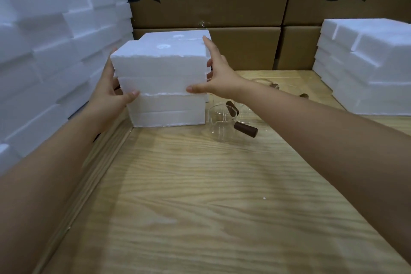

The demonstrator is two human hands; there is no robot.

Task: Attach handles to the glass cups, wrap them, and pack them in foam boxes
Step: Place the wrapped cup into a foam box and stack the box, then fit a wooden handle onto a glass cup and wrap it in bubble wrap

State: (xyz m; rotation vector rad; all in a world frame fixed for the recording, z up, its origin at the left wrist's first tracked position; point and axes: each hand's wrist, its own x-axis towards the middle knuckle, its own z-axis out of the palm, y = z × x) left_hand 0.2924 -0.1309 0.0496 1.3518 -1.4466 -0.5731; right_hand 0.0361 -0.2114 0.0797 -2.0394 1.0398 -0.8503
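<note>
Foam box (159,66), closed, is between our left hand (109,93) and right hand (219,73); both press its sides on top of a second foam box (169,110) at the back left of the table (200,196). What is inside, we cannot see. Beside them a glass cup (221,123) with its brown handle (245,129) stands unwrapped and empty, so we judge that packing remains.

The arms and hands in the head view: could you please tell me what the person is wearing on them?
Nothing that shows: both forearms are bare right to the frame's edge, with no sleeves, gloves, rings or watch. The left hand and right hand are bare too, with short, unpainted nails.
</note>
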